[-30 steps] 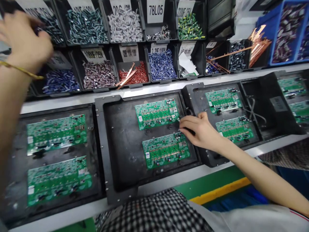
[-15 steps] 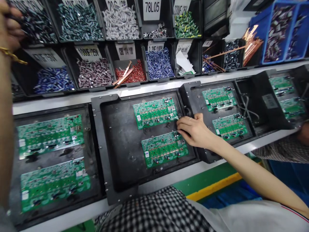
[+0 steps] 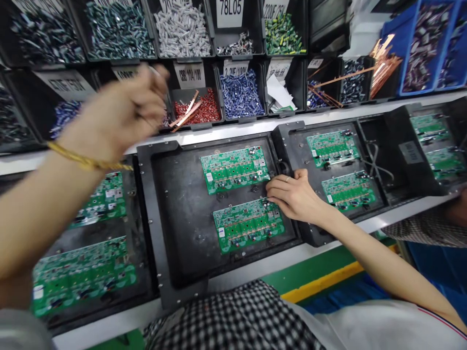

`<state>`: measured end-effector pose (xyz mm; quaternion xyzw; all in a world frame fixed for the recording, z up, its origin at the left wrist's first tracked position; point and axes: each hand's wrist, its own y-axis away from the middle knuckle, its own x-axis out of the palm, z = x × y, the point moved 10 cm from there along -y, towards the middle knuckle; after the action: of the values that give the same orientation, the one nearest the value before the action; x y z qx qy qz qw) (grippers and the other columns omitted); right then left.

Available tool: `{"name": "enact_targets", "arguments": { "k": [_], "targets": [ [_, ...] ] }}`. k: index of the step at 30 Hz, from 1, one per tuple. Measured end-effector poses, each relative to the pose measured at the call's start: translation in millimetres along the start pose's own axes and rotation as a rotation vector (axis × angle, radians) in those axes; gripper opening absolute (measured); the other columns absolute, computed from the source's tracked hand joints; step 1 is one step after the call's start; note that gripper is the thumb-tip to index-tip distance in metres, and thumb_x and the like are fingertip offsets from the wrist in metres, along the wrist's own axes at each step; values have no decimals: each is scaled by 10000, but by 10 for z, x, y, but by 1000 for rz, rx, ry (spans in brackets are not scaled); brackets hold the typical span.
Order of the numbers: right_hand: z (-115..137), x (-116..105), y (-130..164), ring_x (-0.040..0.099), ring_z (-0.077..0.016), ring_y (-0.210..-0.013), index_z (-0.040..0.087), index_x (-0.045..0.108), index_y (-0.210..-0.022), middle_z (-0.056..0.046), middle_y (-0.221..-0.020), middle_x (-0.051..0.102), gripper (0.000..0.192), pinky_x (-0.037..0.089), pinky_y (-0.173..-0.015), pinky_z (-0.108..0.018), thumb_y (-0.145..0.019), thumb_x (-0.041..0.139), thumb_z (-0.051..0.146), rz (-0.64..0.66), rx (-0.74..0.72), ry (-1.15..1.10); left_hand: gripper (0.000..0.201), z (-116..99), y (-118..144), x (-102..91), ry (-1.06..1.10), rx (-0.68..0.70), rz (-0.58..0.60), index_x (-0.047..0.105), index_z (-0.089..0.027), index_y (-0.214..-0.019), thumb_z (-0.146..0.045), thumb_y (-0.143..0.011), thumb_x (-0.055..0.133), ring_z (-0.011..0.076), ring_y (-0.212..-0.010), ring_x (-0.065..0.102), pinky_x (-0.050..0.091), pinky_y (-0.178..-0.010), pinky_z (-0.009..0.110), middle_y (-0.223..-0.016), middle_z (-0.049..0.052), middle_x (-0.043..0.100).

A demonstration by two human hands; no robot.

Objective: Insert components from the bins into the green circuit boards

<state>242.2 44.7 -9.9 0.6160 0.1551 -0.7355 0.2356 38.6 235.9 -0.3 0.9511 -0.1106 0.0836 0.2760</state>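
Observation:
My left hand (image 3: 122, 114) hovers, blurred, above the left rim of the middle black tray (image 3: 175, 204), in front of the parts bins. Its fingers are pinched together, with something small and pale at the tips. A gold bracelet circles its wrist. My right hand (image 3: 294, 194) rests at the tray's right side with fingers curled. The fingertips touch the top right corner of the lower green circuit board (image 3: 244, 226), just below the upper board (image 3: 233, 169). Whether it holds anything is hidden.
Black bins of small components line the back: red ones (image 3: 206, 109), blue ones (image 3: 241, 92), grey ones (image 3: 182, 29). Trays with more green boards lie left (image 3: 83, 272) and right (image 3: 346, 190). Another person's checked sleeve (image 3: 419, 231) shows at right.
My left hand left the top-left bin and swung down and right, and now hangs over the middle tray's left rim. My right hand shifted slightly left onto the lower board's corner.

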Motion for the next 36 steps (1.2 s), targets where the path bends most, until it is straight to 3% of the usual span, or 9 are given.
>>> {"name": "enact_targets", "arguments": {
  "k": [2,4,6,9,15,19,24,28,36],
  "targets": [
    [11,5,-8,573,-192,-896,163,604,-800,-30,-926,692,220,170,-693,-336,-913,419,194,2,-5,16,258,526,310,491,169,-164,167,596,-38,-965,-119,-984,352,-66,-436,249,123,-437,50,-662,-34,477],
    [13,25,-15,574,-200,-888,157,606,-775,-37,-886,690,238,168,-691,-334,-914,415,190,29,0,30,207,1037,612,798,172,-352,247,616,-38,-831,-98,-937,448,-32,-424,275,160,-385,93,-694,20,538],
    [3,39,-19,581,-206,-895,149,611,-756,-44,-862,683,237,171,-695,-334,-908,433,189,59,16,20,200,1394,824,951,145,-458,287,626,-38,-791,-127,-917,499,-16,-423,292,185,-375,116,-722,52,560],
    [-16,-21,-32,586,-208,-963,152,634,-750,-54,-938,677,209,183,-713,-333,-891,497,222,41,64,-70,224,1668,977,1056,139,-518,326,645,-35,-817,-189,-918,518,-10,-420,278,165,-380,131,-692,39,535],
    [90,-349,-109,621,-167,-921,210,658,-896,-14,-944,710,171,239,-771,-326,-892,517,307,-178,203,-336,234,1702,1020,1213,212,-469,350,596,-80,-726,-223,-903,542,10,-440,297,182,-414,150,-641,7,496],
    [226,-491,-216,612,-174,-803,182,623,-816,-20,-849,702,199,224,-751,-342,-888,498,318,-197,181,-187,225,1615,1006,1260,280,-450,358,575,-84,-695,-193,-890,548,16,-450,287,187,-418,148,-629,-2,475],
    [-268,-486,-439,559,-230,-870,189,603,-843,-69,-960,664,156,207,-741,-370,-855,454,233,-179,267,24,175,1553,939,1196,315,-503,378,635,-69,-920,-150,-895,482,42,-492,378,252,-432,161,-718,40,519],
    [-729,-264,-655,550,-239,-940,191,583,-857,-58,-996,635,137,207,-723,-358,-801,458,192,-133,276,-70,128,1571,842,1072,213,-484,320,602,-94,-925,-124,-904,480,32,-452,342,226,-416,159,-732,44,571],
    [-829,-139,-731,556,-232,-933,197,581,-843,-38,-974,629,131,198,-735,-372,-813,454,200,-109,267,-87,140,1522,748,961,244,-449,262,679,-83,-910,-95,-870,546,8,-476,349,244,-426,131,-757,42,567]
  ]
}}
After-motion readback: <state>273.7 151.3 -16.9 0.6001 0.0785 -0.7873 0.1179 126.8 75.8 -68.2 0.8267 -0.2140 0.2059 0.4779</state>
